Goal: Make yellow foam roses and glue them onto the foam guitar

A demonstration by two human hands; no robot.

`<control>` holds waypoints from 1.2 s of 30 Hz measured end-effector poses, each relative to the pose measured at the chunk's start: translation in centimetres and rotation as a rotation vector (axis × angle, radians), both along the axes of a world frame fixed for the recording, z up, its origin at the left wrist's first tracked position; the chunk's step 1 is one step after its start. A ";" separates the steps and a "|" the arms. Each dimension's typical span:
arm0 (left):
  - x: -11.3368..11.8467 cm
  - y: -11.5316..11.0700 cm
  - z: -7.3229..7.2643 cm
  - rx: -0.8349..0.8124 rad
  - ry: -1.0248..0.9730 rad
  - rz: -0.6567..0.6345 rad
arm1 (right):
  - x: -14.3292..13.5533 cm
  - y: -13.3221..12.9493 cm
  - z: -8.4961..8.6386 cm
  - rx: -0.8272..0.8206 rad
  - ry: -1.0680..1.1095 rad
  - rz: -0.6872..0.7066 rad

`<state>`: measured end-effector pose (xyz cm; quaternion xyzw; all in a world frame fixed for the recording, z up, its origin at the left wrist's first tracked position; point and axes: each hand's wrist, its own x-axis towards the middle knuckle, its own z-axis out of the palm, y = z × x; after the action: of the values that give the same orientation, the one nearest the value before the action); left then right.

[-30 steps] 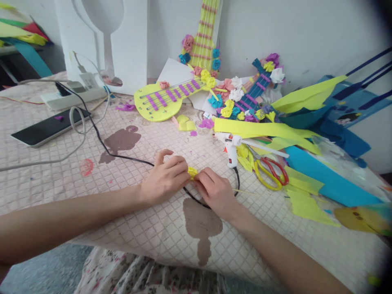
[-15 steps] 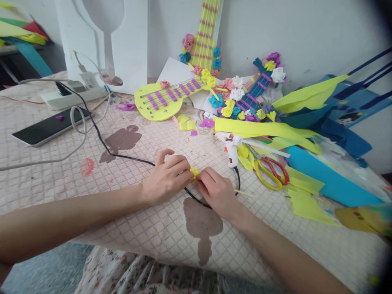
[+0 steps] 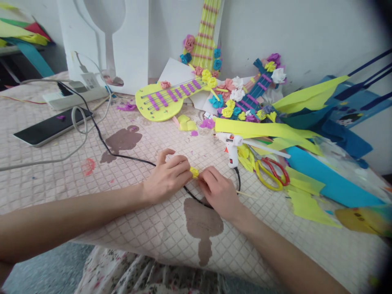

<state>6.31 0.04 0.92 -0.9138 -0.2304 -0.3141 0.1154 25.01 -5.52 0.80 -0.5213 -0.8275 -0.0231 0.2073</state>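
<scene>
Between my two hands is a small piece of crumpled yellow paper (image 3: 194, 172), partly covered by fingers. My left hand (image 3: 171, 175) pinches it from the left. My right hand (image 3: 218, 188) has its fingers closed at the paper's right end; a thin wooden stick (image 3: 247, 194) sticks out past that hand on the right. A black cord (image 3: 134, 160) passes under both hands to a white glue gun (image 3: 232, 150), which stands just beyond my right hand. Scissors (image 3: 269, 174) with red and yellow handles lie to its right.
Yellow paper guitar (image 3: 159, 102) and a blue one (image 3: 254, 92) with paper flowers lie at the back. Yellow and blue paper strips (image 3: 330, 175) cover the right side. A phone (image 3: 52, 126) and a power strip (image 3: 73, 98) with cables are at left.
My right hand has shifted very slightly right, and a little more of the yellow paper shows between the hands. The other things stay in place.
</scene>
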 end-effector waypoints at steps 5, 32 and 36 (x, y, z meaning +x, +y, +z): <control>0.1 0.1 0.0 0.013 -0.009 0.015 | 0.0 0.1 -0.1 0.018 -0.039 0.002; -0.3 0.3 0.2 -0.046 -0.039 -0.021 | 14.3 1.8 3.6 -0.293 0.133 -0.411; -0.3 0.3 0.1 -0.038 -0.053 -0.037 | 13.2 2.7 1.9 -0.107 0.136 -0.507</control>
<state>6.01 0.35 0.99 -0.9112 -0.2226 -0.3358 0.0861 38.20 -2.86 2.71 -0.7225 -0.6547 0.0045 0.2222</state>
